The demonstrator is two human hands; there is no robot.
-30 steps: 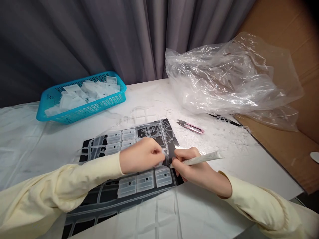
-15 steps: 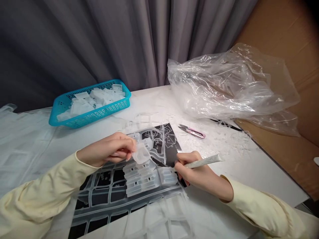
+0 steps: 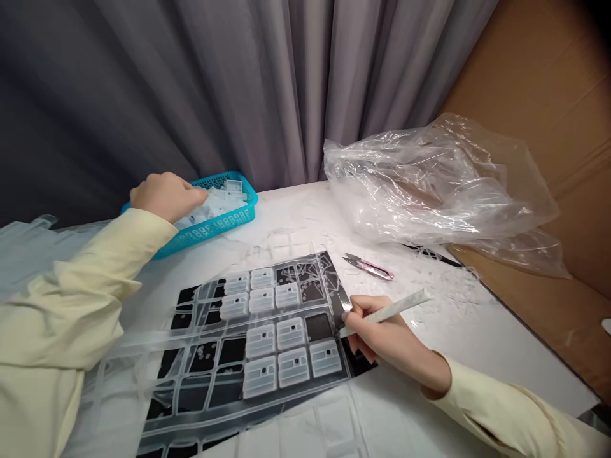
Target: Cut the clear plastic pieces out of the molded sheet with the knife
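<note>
My left hand [image 3: 167, 197] is over the left part of a blue plastic basket [image 3: 214, 228] that holds a pile of translucent white plastic pieces [image 3: 223, 198]. Its fingers curl down out of sight, so whether a piece is in them stays hidden. My right hand [image 3: 379, 327] grips a slim pen-like tool wrapped in white [image 3: 403, 304], its tip low by the edge of a translucent moulded sheet [image 3: 296, 312]. Several rectangular pieces with a small dark hole, such as this piece [image 3: 293, 367], sit in the sheet's grid. One cell near the tool tip shows bare black backing [image 3: 319, 327].
Pink-handled thread snips [image 3: 368, 267] lie behind the right hand. Thin clear scraps [image 3: 442, 280] are scattered on the white table [image 3: 286, 207] at the right. A crumpled clear plastic bag [image 3: 439, 184] stands at the back, beside brown cardboard [image 3: 548, 210]. More translucent sheets [image 3: 42, 254] lie at left.
My left hand has moved from above the sheet, where it held a translucent piece, up and left to the basket. The right hand keeps the tool and has shifted slightly.
</note>
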